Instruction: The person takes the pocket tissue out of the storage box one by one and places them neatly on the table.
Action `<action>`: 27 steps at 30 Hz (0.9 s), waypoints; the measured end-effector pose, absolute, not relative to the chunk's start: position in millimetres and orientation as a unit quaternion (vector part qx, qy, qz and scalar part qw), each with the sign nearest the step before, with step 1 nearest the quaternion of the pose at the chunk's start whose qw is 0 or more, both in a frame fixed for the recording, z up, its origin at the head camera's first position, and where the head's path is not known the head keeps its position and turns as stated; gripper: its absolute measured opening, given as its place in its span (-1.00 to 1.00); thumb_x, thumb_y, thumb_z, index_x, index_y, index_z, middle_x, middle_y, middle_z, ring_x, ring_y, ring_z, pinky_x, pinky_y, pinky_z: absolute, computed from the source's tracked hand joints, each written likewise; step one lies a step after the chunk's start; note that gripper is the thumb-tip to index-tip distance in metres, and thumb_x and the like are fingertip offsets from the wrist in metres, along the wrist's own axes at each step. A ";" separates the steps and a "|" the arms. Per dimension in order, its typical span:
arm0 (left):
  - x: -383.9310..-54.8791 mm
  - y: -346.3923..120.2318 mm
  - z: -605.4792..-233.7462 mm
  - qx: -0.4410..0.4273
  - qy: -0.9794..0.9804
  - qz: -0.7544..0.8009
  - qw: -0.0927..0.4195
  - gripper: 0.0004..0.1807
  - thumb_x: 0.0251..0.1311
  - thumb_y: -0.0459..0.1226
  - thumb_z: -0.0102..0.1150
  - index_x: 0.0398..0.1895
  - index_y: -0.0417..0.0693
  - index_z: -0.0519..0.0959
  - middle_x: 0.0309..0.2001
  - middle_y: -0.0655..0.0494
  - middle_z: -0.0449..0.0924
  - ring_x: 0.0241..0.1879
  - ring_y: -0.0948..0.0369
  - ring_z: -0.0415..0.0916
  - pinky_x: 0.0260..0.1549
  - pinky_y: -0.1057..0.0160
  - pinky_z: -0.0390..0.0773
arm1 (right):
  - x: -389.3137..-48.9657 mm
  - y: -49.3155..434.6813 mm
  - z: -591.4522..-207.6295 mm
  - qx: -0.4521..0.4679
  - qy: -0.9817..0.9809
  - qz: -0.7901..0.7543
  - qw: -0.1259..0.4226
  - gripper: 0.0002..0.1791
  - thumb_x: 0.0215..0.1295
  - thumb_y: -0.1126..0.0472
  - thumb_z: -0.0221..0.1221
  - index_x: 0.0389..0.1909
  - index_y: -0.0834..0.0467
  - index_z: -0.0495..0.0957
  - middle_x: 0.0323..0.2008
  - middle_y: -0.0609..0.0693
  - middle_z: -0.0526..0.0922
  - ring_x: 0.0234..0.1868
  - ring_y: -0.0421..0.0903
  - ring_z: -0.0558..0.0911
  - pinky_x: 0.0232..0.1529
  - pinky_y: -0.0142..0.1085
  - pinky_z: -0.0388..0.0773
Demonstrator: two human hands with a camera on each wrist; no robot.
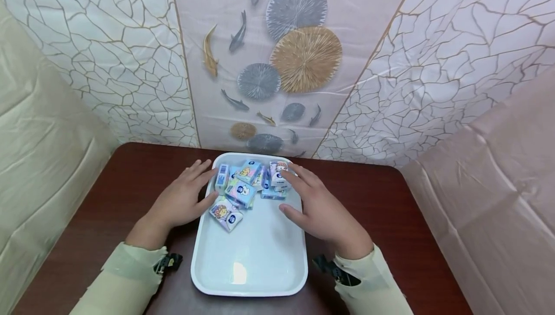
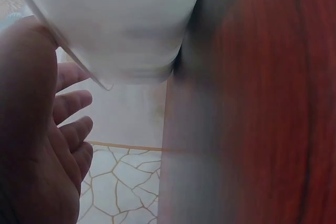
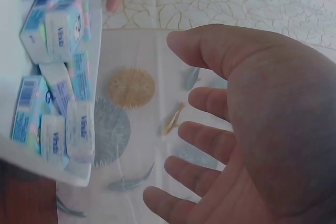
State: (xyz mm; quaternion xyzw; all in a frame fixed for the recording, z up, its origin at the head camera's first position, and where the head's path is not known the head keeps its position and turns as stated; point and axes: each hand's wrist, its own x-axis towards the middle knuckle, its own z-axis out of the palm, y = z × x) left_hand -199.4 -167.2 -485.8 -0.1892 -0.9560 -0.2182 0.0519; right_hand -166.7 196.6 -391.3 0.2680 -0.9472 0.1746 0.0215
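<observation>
A white tray (image 1: 260, 252) holds several small packs of pocket tissues in its far half. A blue pack (image 1: 241, 192) lies near the middle of the heap, and a purple-edged pack (image 1: 226, 214) sits nearest me on the left. My left hand (image 1: 178, 199) is at the tray's left rim, its thumb reaching over the edge and its fingers spread along the outside. Over the right rim, my right hand (image 1: 321, 206) is spread with nothing in it, close to a white pack (image 1: 278, 172). Brand lettering shows on a tissue pack (image 3: 62, 35) in the right wrist view.
The tray stands on a dark red-brown table (image 1: 373, 199). Behind the table hangs a patterned cloth (image 1: 260, 112) with fish and round leaf shapes. Plain pale cloth (image 1: 498, 185) bounds the right side, with another pale cloth (image 1: 43, 112) at left.
</observation>
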 end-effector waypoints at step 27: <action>-201.6 -167.2 -492.4 -0.194 -0.959 -0.207 0.025 -0.21 0.53 0.11 0.00 0.69 0.00 0.14 0.70 0.03 0.06 0.69 -0.03 0.00 0.61 -0.15 0.09 | -199.4 129.7 -406.2 0.350 -0.924 0.151 -0.037 -0.20 0.40 -0.09 0.31 0.61 -0.14 0.28 0.61 -0.09 0.28 0.60 0.01 0.31 0.50 -0.01 0.40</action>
